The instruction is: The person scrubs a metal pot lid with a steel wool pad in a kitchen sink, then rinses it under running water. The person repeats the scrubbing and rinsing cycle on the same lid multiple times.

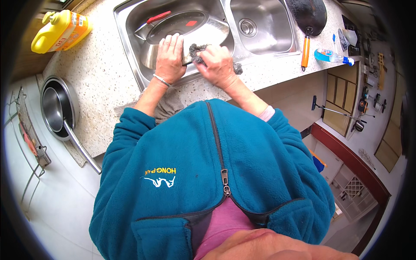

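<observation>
A large, shiny metal pan (208, 32) lies tilted in the left basin of a double steel sink (123, 42); its round base is darker, with a small red patch. My left hand (170, 57), with a bracelet at the wrist, lies over the pan's near side, fingers straight and close together, its thumb hidden. In my right hand (216, 61) is a dark grey scouring pad (196, 50), held against the pan's near edge. A short black rod shows between the hands. Behind the pan rests a red handle (159, 17) with metal wire parts; what it belongs to is unclear.
On the left stand a yellow pump bottle (61, 31) and nested metal pans (53, 107). To the right are a dark pan with an orange handle (305, 53) and a blue spray bottle (330, 56). A grey cloth (169, 105) lies at the counter edge before me.
</observation>
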Demonstrator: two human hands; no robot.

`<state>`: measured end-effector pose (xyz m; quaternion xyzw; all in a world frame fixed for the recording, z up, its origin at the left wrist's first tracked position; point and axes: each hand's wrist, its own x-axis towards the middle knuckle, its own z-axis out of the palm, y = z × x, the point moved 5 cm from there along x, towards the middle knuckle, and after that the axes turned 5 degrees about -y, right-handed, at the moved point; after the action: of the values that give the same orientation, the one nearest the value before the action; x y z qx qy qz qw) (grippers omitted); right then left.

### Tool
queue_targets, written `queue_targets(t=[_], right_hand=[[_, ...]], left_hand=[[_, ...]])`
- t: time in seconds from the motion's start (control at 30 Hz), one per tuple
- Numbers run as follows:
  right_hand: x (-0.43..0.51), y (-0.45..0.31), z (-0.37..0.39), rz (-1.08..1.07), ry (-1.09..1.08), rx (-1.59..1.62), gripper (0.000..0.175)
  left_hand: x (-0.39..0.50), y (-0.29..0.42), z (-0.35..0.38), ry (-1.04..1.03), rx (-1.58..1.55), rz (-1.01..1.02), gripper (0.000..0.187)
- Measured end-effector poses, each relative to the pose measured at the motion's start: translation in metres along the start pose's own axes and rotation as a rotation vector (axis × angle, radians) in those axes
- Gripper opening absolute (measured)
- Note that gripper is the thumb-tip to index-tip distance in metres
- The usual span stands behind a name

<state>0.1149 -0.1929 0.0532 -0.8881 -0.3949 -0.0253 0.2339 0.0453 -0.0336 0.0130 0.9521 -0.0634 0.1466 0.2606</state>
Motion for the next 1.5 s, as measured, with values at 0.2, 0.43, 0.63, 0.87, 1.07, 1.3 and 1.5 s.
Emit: queue_targets(t=[0.2, 0.43, 0.63, 0.87, 1.07, 1.3, 1.5], right_hand=[[-0.001, 0.046, -0.004, 0.286, 0.115, -0.121, 0.028], [0.006, 0.029, -0.007, 0.129, 0.067, -0.171, 0.025], [-0.002, -0.028, 0.003, -0.219, -0.007, -0.086, 0.017], [0.012, 0.037, 0.004, 0.191, -0.079, -0.101, 0.019], [0.012, -0.037, 0.007, -0.188, -0.018, -0.1, 0.018], [-0.012, 0.117, 0.03, 0.725, 0.197, 0.901, 0.024], [-0.011, 0.105, 0.101, 0.887, -0.001, 2.184, 0.033]], left_hand=[[0.0, 0.001, -0.001, 0.018, 0.05, 0.019, 0.07], [-0.004, 0.002, 0.001, -0.015, 0.062, 0.024, 0.072], [-0.003, -0.002, 0.005, -0.017, 0.049, 0.007, 0.073], [-0.007, -0.001, 0.004, -0.029, 0.063, 0.022, 0.07], [-0.004, -0.004, 0.006, 0.017, 0.023, 0.036, 0.068], [0.002, -0.009, -0.001, 0.056, 0.032, -0.058, 0.072], [-0.01, -0.018, -0.012, 0.055, 0.124, -0.261, 0.086]])
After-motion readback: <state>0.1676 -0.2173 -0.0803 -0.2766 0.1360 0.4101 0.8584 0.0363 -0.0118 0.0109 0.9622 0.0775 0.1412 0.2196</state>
